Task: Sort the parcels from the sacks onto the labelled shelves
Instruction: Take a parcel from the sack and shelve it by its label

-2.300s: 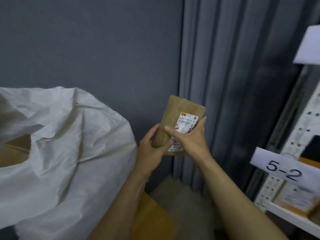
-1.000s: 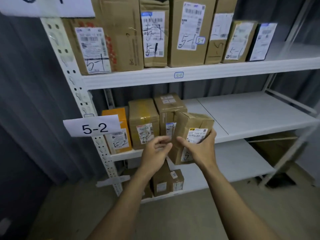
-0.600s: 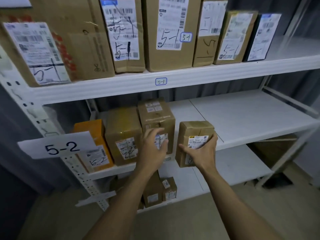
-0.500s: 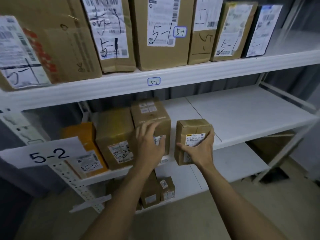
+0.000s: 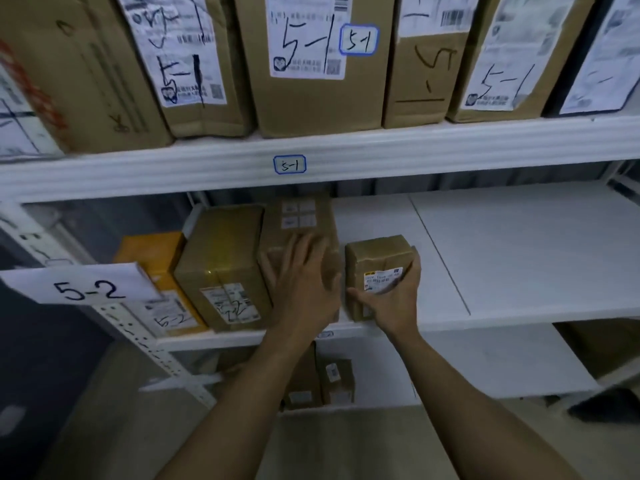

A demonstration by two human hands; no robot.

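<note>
A small brown parcel (image 5: 375,261) with a white label stands on the white 5-2 shelf (image 5: 519,265), near its front edge. My right hand (image 5: 393,299) grips its front, thumb at the lower left and fingers up its right side. My left hand (image 5: 304,285) lies flat with spread fingers against the front of the taller brown parcel (image 5: 304,220) just to the left. Further left stand a taped brown parcel (image 5: 221,268) and an orange parcel (image 5: 152,247), both marked 5-2.
A paper sign reading 5-2 (image 5: 79,285) hangs on the left upright. The 5-1 shelf (image 5: 450,143) above holds a row of several tall parcels. Small boxes (image 5: 332,379) sit on the lower shelf. The right part of the 5-2 shelf is bare.
I turned from the sack to the rack and came closer. The small parcel went from the air onto the 5-2 shelf. My left hand left it and moved onto the neighbouring parcel.
</note>
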